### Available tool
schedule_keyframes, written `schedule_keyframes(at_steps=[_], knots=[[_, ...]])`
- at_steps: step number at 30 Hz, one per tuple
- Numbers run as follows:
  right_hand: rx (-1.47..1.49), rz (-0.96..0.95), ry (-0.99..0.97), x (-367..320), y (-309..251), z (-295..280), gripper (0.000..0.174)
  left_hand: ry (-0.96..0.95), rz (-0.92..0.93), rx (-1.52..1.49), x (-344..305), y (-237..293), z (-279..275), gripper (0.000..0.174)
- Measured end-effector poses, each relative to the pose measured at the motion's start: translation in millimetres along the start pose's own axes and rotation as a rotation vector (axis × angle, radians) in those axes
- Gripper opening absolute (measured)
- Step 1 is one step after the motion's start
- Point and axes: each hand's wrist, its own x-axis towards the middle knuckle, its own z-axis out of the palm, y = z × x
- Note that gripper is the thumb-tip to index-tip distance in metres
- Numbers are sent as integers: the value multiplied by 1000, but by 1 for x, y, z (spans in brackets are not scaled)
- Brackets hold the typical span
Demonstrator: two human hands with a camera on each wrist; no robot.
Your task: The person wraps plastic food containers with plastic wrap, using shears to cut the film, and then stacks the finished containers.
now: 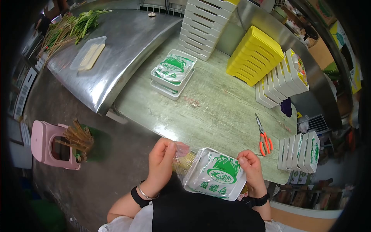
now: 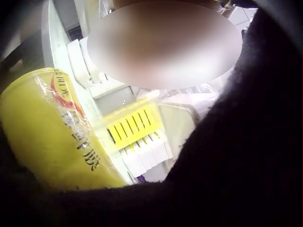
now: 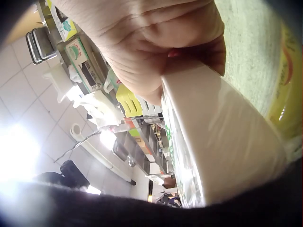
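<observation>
A white tray (image 1: 195,170) with a green-printed white packet (image 1: 220,174) on it is held up at the front edge of the table. Clear film (image 1: 184,156) stretches off its left side, and my left hand (image 1: 160,164) pinches that film between thumb and fingers. At the opposite side my right hand (image 1: 253,172) grips the tray's edge. The right wrist view shows this hand (image 3: 156,42) above the tray's pale side (image 3: 222,137), its fingertips partly hidden. In the left wrist view a blurred patch hides the hand's work.
Wrapped trays (image 1: 176,69) sit on the table (image 1: 216,116), with stacked white trays (image 1: 203,29) and yellow trays (image 1: 255,56) behind. Orange-handled pliers (image 1: 264,139) lie at right beside upright packed trays (image 1: 299,152). A pink stool (image 1: 44,145) stands left. A yellow printed package (image 2: 57,132) shows close up.
</observation>
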Motion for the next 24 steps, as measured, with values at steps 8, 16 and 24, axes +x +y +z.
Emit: schedule_keyframes(at_steps=[8,16,24], knots=[[165,-50,-16,-3,12,5,12,-240,-527,-530,13,-38,5,17],[205,35,-13,2,20,14,14,-494,-705,-445,14,-21,45,7],[150,87,-46,6,29,10,13,-623,-198,92,11,-30,42,10]])
